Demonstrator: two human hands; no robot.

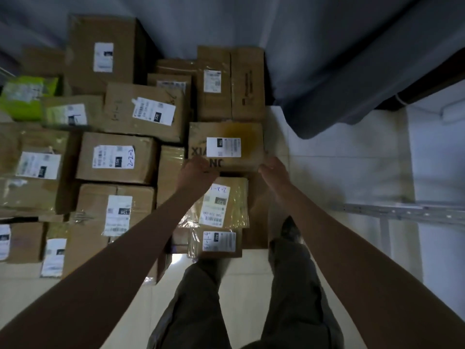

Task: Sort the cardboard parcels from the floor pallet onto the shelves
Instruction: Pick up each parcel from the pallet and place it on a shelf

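Both hands' grip, left hand point(198, 170) and right hand point(273, 171), clasps the stained parcel point(226, 144), fingertips hidden underneath.

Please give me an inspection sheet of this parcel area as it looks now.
Surface: pale tiled floor.
Job's things: stained box with white label, gripped at its near edge; taped parcel marked 2-2-1 below it; many labelled boxes to the left.
Clutter: green packet far left.
Hands: left hand and right hand hold the stained box.
Cables: nothing seen.
Surroundings: grey curtain, metal shelf rail.
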